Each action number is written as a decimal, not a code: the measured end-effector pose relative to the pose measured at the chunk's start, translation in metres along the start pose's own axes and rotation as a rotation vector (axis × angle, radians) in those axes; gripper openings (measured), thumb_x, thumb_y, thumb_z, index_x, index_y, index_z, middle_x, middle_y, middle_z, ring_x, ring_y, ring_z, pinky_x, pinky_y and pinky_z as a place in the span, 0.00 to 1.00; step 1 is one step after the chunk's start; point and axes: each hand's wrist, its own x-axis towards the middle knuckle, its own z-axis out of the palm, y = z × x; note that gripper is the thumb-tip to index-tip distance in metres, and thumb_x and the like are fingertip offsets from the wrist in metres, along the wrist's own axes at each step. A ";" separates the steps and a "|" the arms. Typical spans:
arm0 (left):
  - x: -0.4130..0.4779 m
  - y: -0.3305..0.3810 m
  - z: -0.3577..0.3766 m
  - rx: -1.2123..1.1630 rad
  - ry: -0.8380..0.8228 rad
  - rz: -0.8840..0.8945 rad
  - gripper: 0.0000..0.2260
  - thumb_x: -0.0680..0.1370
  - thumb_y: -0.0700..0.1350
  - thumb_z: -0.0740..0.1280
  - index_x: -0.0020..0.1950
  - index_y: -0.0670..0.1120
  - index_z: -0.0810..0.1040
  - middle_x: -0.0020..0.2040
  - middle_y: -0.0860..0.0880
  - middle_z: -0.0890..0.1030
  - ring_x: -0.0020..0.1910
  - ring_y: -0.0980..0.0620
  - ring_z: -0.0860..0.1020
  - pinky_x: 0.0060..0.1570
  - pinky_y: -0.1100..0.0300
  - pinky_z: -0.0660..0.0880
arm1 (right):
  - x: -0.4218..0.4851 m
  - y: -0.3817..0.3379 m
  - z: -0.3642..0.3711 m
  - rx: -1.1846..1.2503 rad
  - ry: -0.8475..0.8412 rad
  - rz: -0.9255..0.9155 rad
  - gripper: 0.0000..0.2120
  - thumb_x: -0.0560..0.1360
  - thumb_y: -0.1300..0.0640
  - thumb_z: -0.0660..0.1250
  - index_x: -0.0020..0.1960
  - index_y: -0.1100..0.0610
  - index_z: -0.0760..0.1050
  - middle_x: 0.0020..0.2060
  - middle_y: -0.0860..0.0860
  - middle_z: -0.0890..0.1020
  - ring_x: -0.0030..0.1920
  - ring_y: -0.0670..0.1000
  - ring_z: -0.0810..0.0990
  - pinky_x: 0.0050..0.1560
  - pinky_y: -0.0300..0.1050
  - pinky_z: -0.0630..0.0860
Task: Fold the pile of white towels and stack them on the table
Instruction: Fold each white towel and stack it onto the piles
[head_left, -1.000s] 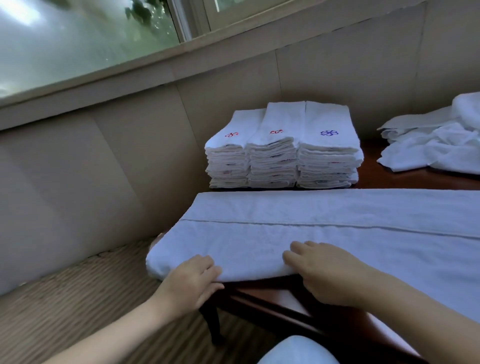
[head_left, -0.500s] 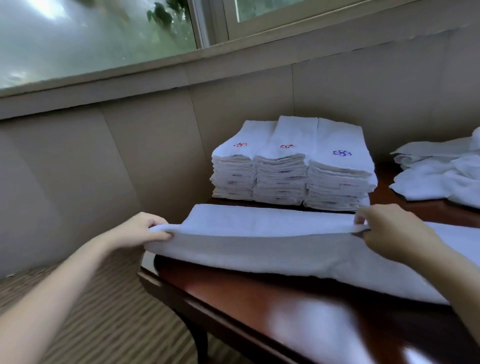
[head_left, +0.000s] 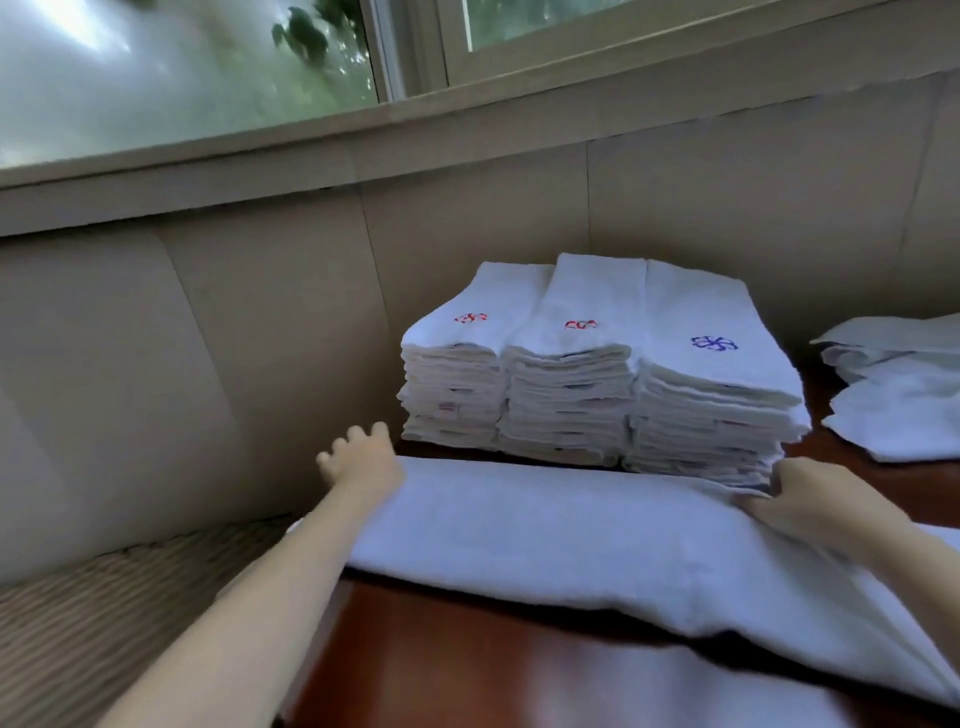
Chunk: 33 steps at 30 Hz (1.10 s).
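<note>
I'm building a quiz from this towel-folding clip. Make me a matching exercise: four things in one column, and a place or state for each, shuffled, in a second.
Things:
1. left hand
2. right hand
3. unfolded towel pile
4. right-most folded stack

Places or states:
A. blue emblem on its top towel
B. at the far right of the table, loose and rumpled
C. fingers spread, grip open, at the long towel's left end
D. pinching the long towel's far edge, beside the stacks

Pairs: 1-C, 2-D, 3-B, 4-A

The unfolded pile (head_left: 898, 395) at the tabletop's far right was cut off by the frame; the left hand (head_left: 361, 457) was motion-blurred, its grip unreadable.
</note>
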 end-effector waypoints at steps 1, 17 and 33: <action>-0.005 0.013 0.001 0.074 0.041 0.092 0.18 0.77 0.41 0.57 0.67 0.51 0.68 0.66 0.46 0.68 0.66 0.44 0.66 0.61 0.49 0.64 | -0.002 -0.002 0.000 0.005 0.007 0.011 0.19 0.75 0.39 0.63 0.35 0.52 0.67 0.34 0.48 0.75 0.37 0.48 0.74 0.33 0.41 0.69; -0.123 0.104 0.026 -0.251 -0.137 0.737 0.19 0.81 0.58 0.52 0.72 0.58 0.64 0.72 0.56 0.66 0.74 0.53 0.59 0.72 0.49 0.55 | -0.186 0.065 -0.077 -0.065 -0.401 0.062 0.16 0.70 0.68 0.56 0.50 0.53 0.74 0.45 0.52 0.77 0.45 0.54 0.76 0.34 0.39 0.71; -0.168 0.130 -0.002 -0.234 -0.026 0.806 0.11 0.83 0.50 0.53 0.58 0.52 0.74 0.55 0.50 0.74 0.58 0.48 0.70 0.57 0.52 0.68 | -0.230 0.177 -0.083 -0.020 -0.280 0.684 0.05 0.74 0.65 0.58 0.43 0.62 0.72 0.35 0.56 0.79 0.32 0.53 0.77 0.35 0.42 0.76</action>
